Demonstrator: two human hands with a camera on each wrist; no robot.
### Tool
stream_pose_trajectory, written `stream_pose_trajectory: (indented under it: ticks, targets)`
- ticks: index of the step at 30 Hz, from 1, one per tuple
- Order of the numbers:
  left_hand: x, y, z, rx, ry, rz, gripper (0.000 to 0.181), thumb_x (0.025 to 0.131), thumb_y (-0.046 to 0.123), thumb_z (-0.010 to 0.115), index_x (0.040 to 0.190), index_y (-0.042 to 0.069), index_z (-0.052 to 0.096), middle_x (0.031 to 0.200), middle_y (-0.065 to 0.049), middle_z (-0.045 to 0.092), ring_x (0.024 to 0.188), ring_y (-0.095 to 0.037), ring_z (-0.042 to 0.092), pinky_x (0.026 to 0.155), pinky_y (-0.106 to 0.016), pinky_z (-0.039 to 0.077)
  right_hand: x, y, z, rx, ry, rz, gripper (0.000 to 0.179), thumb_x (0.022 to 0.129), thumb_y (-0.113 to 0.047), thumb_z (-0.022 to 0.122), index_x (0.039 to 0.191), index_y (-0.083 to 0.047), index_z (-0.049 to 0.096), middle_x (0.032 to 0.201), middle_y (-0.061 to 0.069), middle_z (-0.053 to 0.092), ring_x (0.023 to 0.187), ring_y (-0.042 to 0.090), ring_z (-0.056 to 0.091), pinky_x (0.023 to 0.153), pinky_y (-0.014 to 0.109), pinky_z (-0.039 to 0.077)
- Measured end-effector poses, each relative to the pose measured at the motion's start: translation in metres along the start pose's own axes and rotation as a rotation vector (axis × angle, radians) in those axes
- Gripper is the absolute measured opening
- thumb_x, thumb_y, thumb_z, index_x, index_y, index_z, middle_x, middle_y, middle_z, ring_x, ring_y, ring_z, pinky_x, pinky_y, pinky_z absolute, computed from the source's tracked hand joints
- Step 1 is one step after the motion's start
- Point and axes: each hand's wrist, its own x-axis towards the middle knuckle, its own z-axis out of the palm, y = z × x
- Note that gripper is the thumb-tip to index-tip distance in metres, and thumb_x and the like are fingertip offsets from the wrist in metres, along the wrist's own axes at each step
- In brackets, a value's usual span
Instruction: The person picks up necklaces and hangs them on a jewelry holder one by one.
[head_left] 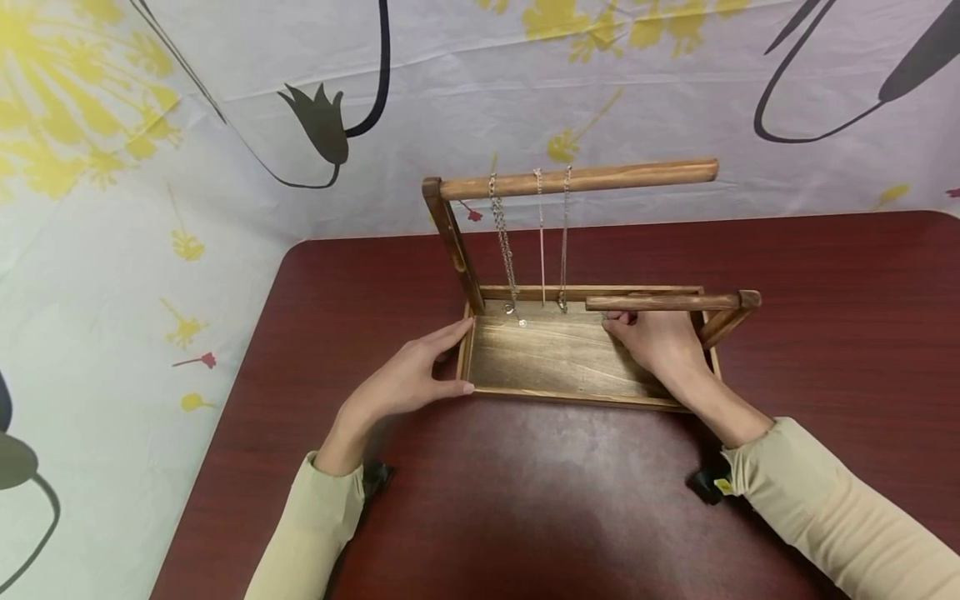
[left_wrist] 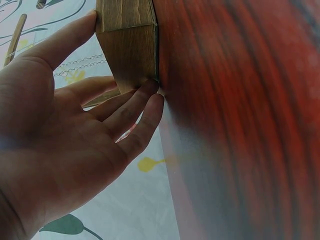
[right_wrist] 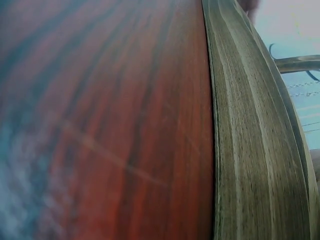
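A wooden jewellery stand [head_left: 567,177] has a long tray base [head_left: 540,358], a tall left post with a high bar, and a lower bar [head_left: 663,302] on a short right post. Several silvery chain necklaces [head_left: 504,233] hang from the high bar, their pendants low over the tray. My left hand [head_left: 408,371] spans the tray's left end with fairly straight fingers, its thumb at the front corner. Inside the tray, behind the lower bar, my right hand [head_left: 663,346] bends inward. Its thumb and fingertips pinch a small silvery piece, mostly hidden by the bar and fingers.
The stand rests on a dark red wood-grain table [head_left: 570,483]. Behind it and to the left hangs pale patterned fabric [head_left: 450,92]. The tray's front wall [right_wrist: 250,125] fills much of the right wrist view.
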Motion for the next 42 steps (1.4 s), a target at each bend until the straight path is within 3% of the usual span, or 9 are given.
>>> stream_pose_trajectory:
  ticks: [17, 27, 42]
  targets:
    - [-0.0005, 0.0002, -0.0001, -0.005, -0.003, -0.011, 0.089, 0.088, 0.034, 0.078, 0.159, 0.019, 0.026, 0.161, 0.003, 0.029, 0.145, -0.016, 0.030, 0.116, -0.040, 0.030, -0.0006, -0.0010, 0.0030, -0.038, 0.052, -0.018, 0.032, 0.092, -0.018, 0.070, 0.064, -0.012, 0.054, 0.060, 0.003, 0.050, 0.057, 0.021, 0.046, 0.055, 0.035, 0.036]
    - [0.0005, -0.0004, 0.0003, -0.001, -0.003, -0.014, 0.089, 0.088, 0.035, 0.077, 0.159, 0.020, 0.026, 0.161, 0.003, 0.028, 0.145, -0.016, 0.030, 0.116, -0.040, 0.030, -0.0043, -0.0011, 0.0005, -0.045, -0.004, -0.014, 0.041, 0.097, -0.025, 0.065, 0.063, -0.015, 0.044, 0.058, 0.000, 0.038, 0.054, 0.021, 0.042, 0.051, 0.035, 0.031]
    - [0.0006, 0.0001, 0.0001, 0.000, -0.008, -0.017, 0.089, 0.088, 0.036, 0.077, 0.159, 0.021, 0.026, 0.161, 0.002, 0.029, 0.145, -0.017, 0.029, 0.116, -0.041, 0.029, -0.0085, -0.0027, -0.0065, 0.091, -0.100, 0.061, 0.036, 0.103, -0.035, 0.054, 0.078, -0.010, 0.050, 0.065, 0.005, 0.040, 0.062, 0.024, 0.044, 0.063, 0.038, 0.035]
